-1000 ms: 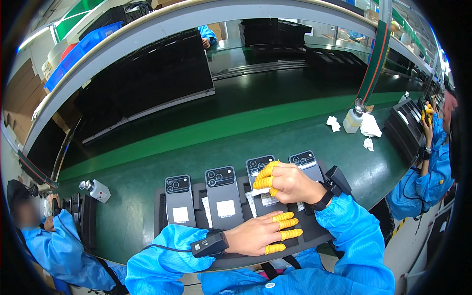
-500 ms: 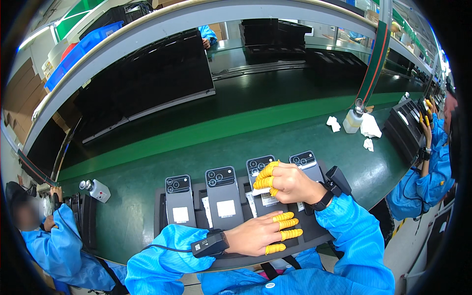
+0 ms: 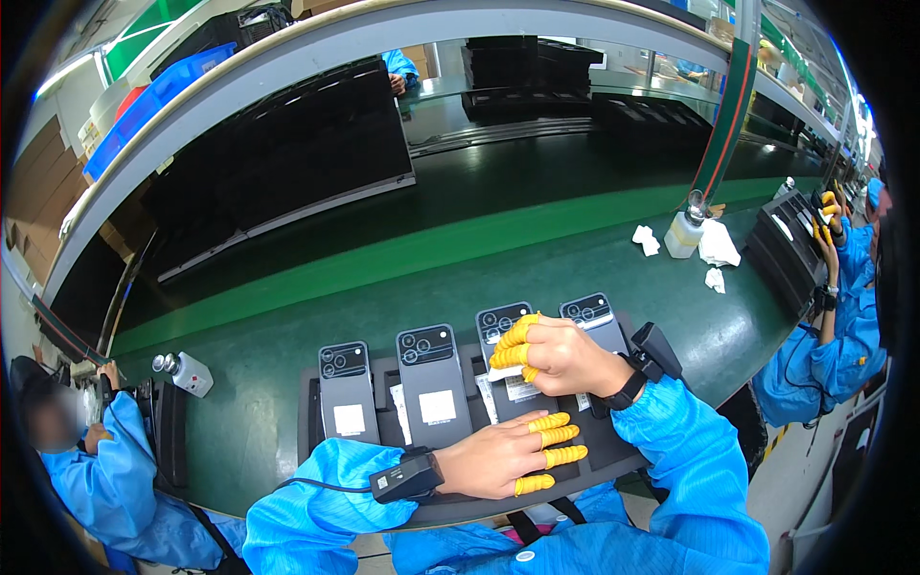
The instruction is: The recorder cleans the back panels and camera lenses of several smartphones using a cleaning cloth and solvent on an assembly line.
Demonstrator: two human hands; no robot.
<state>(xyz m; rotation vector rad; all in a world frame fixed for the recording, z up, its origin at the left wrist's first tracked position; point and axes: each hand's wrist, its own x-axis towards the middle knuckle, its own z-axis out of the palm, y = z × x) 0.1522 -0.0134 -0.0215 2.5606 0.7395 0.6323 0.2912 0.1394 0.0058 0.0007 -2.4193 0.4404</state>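
A black foam tray (image 3: 388,372) in front of me bears several dark grey smartphones, lying camera side up with white labels; the two at left are a phone (image 3: 346,383) and its neighbour (image 3: 430,376). My right hand (image 3: 565,356), in yellow finger cots, is closed over the third phone (image 3: 497,317). White wiping material (image 3: 502,373) shows under its pinched fingers. Partly behind this hand lies the rightmost phone (image 3: 591,312). My left hand (image 3: 511,456), also with yellow cots, lies with fingers stretched across the third phone's near end and the tray.
Beyond the tray stand a pump bottle (image 3: 683,234) and crumpled white wipes (image 3: 719,243). Another bottle (image 3: 195,374) is at left. A co-worker at right handles phones in a black tray (image 3: 786,251); another person (image 3: 96,470) sits at left. A metal shelf frame (image 3: 431,29) spans above.
The whole view has shifted very slightly. Both hands keep nearly the same places and poses; the phones have not moved in the tray.
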